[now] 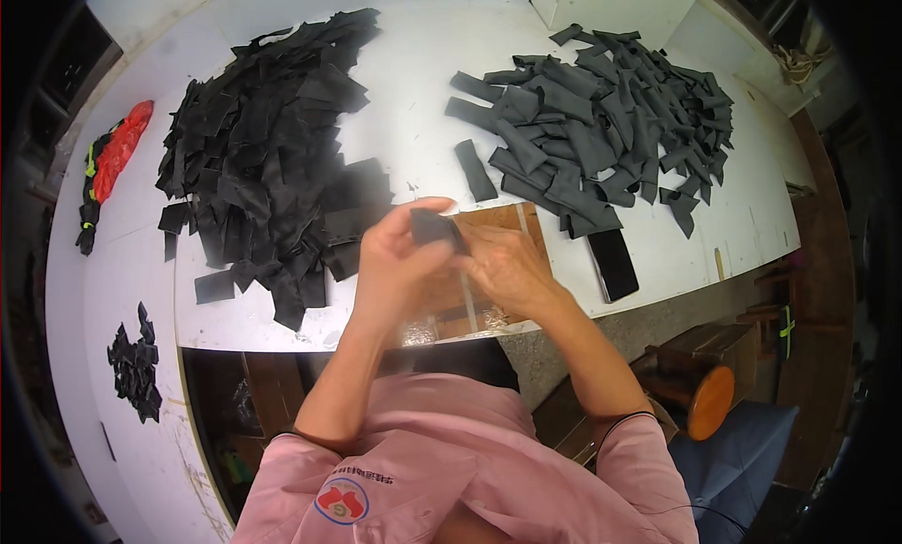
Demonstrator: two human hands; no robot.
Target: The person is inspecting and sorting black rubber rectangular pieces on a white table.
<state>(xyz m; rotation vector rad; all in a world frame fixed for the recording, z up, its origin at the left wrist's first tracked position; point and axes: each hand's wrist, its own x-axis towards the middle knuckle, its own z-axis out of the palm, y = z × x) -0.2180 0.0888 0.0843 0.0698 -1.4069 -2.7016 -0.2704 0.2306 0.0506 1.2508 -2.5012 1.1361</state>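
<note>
Between my two hands, above the brown cardboard sheet (531, 234), is a small dark grey fabric piece (432, 226). My left hand (396, 262) is closed round its left side, with the fingers somewhat blurred. On its right edge the fingers of my right hand (503, 262) are pressed together. To the left lies a large heap of flat black fabric pieces (268, 140). A heap of dark grey pieces (573, 112), folded or tube-like, spreads to the right. One single grey piece (476, 171) lies apart, between the heaps.
A black phone (613, 265) rests by the table's front edge, right of the cardboard. Further left are a red and black bundle (122, 154) and a small pile of black scraps (135, 365). A round wooden stool (711, 403) stands below the table at the right.
</note>
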